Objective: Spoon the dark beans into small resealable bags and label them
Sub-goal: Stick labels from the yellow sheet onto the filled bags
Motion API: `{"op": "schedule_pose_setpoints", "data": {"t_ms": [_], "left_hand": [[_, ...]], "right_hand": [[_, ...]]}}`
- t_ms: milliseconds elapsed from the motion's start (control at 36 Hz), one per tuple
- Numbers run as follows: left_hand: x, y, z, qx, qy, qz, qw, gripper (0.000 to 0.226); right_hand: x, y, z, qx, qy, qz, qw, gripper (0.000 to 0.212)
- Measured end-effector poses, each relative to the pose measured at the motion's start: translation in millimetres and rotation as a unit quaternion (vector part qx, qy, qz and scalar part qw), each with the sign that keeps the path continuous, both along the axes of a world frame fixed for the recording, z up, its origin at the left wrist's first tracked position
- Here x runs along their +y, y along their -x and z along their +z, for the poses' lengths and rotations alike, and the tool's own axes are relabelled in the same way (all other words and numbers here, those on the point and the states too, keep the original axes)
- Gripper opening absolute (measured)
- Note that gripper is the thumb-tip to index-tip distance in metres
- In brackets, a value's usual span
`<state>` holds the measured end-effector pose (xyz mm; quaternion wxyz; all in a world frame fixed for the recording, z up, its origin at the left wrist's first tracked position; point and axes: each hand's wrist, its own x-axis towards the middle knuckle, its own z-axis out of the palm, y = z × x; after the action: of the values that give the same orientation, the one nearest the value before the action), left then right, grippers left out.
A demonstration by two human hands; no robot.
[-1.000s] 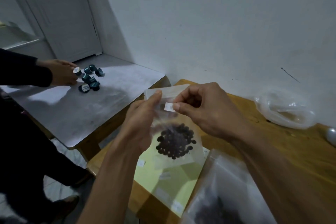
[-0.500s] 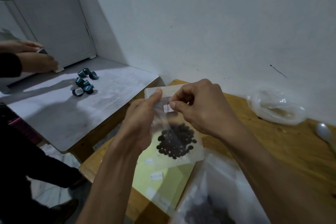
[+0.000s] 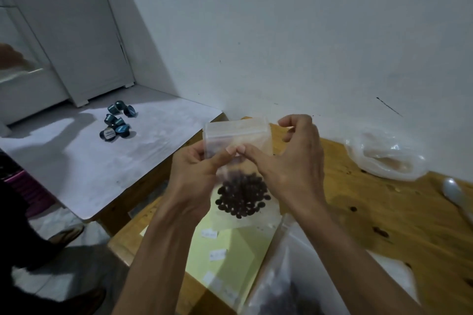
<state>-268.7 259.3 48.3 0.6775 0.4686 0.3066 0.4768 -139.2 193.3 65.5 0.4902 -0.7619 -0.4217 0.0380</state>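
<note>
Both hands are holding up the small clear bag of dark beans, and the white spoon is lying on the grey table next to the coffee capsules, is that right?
Not quite. In the head view the white spoon lies on the wooden table, at the right edge. Both hands do hold the small clear bag.

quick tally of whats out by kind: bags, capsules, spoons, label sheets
plastic bags: 3 – small bag of beans in both hands, big bag of beans at the near edge, crumpled bag by the wall
teal capsules: about 7, clustered, exact count unsure
spoon: 1
yellow label sheet: 1
total: about 12
</note>
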Motion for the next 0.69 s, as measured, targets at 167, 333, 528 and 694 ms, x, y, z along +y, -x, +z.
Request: {"op": "schedule_pose_setpoints", "data": {"t_ms": [167,333,528,694], "left_hand": [[3.6,-4.7,-2.4,0.019,-0.025,0.013,0.999,0.031],[8.6,-20.6,-0.3,0.029,-0.035,0.034,0.998,0.020],[43.4,-46.1,-5.2,0.176,-0.087,0.046,0.979,0.018],[84.1,-71.6,-16.4,0.301,-0.119,-0.008,0.946,0.058]], "right_hand": [[9.0,-3.9,-6.3,0.153,-0.023,0.048,0.987,0.044],[13.1,-11.3,-12.4,0.144,-0.039,0.038,0.988,0.034],[28.1,-35.6,-17.8,0.143,-0.059,0.016,0.988,0.021],[57.0,-58.0,-29.0,0.203,-0.047,-0.031,0.978,0.050]]}}
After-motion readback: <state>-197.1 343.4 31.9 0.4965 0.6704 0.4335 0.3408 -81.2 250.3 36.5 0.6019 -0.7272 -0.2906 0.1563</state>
